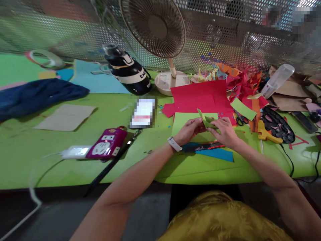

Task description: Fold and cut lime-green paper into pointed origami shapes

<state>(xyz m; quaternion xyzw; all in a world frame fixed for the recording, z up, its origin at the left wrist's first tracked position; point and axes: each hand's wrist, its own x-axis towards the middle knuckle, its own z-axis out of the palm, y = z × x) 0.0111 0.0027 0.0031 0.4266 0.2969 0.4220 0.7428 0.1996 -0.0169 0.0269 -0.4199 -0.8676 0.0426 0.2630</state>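
Between both hands is a small folded piece of green paper (209,123), held above the table. My left hand (192,130), with a white watch band at the wrist, pinches its left side. My right hand (224,131) grips the right side, fingers closed on it. Beneath them lie a light green sheet (180,121) and a large red sheet (200,97). Nearer to me, a box cutter (209,146) rests on a strip of blue paper (223,154). Right of the hands are black scissors (242,120) and a loose light green strip (243,108).
A fan (172,82) and a dark water bottle (132,75) stand at the back. A phone (142,113) and a purple power strip (107,144) lie left. Rightward are a yellow glue gun (268,134), a black palette (277,125) and red paper scraps (244,85).
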